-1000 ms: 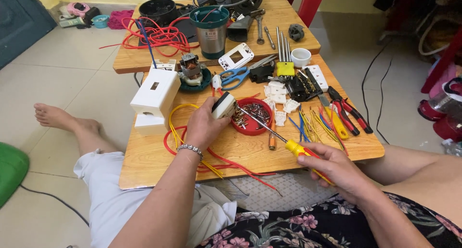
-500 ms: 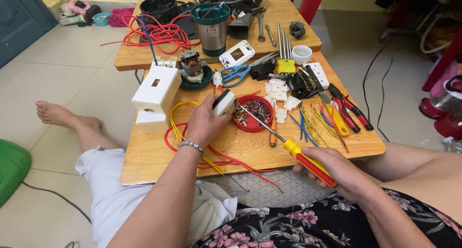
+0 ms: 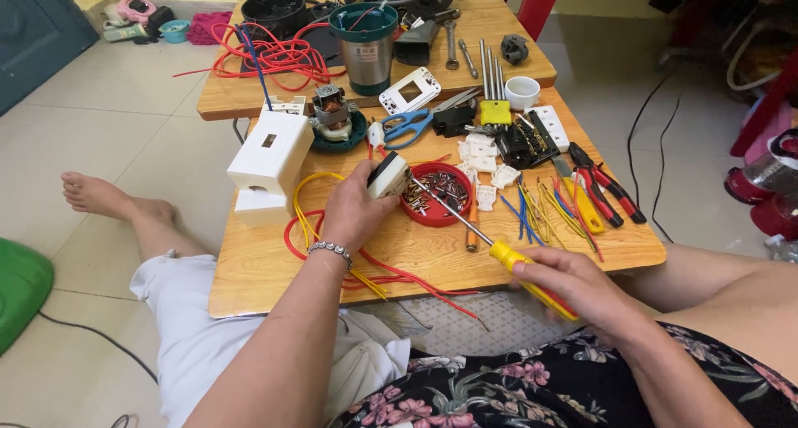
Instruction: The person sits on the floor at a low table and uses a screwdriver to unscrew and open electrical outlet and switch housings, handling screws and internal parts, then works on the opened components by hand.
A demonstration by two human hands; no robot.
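I saw a low wooden worktop carrying a red dish of screws, blue-handled scissors, red-handled pliers, loose coloured wires, a white box and a small motor.

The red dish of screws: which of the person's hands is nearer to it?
Left. The left hand, holding a small white part, sits right beside the red dish. The right hand grips the screwdriver handle, farther off.
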